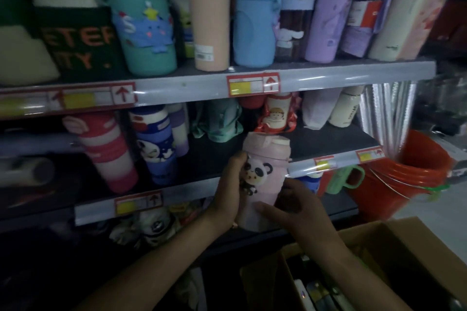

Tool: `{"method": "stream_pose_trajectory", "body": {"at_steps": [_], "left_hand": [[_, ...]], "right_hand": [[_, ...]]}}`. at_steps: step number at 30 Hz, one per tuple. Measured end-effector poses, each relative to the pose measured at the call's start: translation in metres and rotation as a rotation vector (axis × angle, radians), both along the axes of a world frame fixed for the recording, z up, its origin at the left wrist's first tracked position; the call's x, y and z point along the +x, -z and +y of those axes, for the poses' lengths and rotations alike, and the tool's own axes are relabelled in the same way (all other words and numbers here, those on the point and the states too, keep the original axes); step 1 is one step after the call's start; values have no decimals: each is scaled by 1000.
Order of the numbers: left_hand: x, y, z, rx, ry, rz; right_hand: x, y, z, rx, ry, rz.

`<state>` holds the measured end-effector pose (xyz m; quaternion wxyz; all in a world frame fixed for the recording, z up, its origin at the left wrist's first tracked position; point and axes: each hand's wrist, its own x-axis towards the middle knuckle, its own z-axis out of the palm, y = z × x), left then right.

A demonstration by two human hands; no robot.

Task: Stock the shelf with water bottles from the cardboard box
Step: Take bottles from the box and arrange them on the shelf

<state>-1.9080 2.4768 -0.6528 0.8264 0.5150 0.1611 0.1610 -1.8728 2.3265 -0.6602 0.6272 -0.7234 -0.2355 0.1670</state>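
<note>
A pink water bottle (265, 159) with a panda figure on its front is upright in front of the middle shelf (202, 156). My left hand (228, 192) grips its left side. My right hand (295, 207) wraps its lower right side, fingers across the base. Both hold it just outside the shelf's front edge, near a bare dark patch of shelf. The open cardboard box (379, 247) sits at the lower right with several items inside, dim and hard to make out.
The top shelf (328, 76) is packed with tall bottles. On the middle shelf stand a pink striped bottle (108, 156), a blue panda bottle (156, 144) and a red-wrapped bottle (275, 113). An orange bucket (404, 174) stands at the right.
</note>
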Motion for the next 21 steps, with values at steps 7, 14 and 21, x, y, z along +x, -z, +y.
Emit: {"method": "stream_pose_trajectory", "body": {"at_steps": [7, 14, 21], "left_hand": [[-9, 3, 35, 393, -54, -135], [-22, 13, 76, 589, -118, -76], [-13, 22, 91, 642, -188, 139]], "right_hand": [[5, 6, 45, 18, -15, -61], [17, 11, 98, 205, 65, -137], [53, 25, 140, 222, 43, -140]]}}
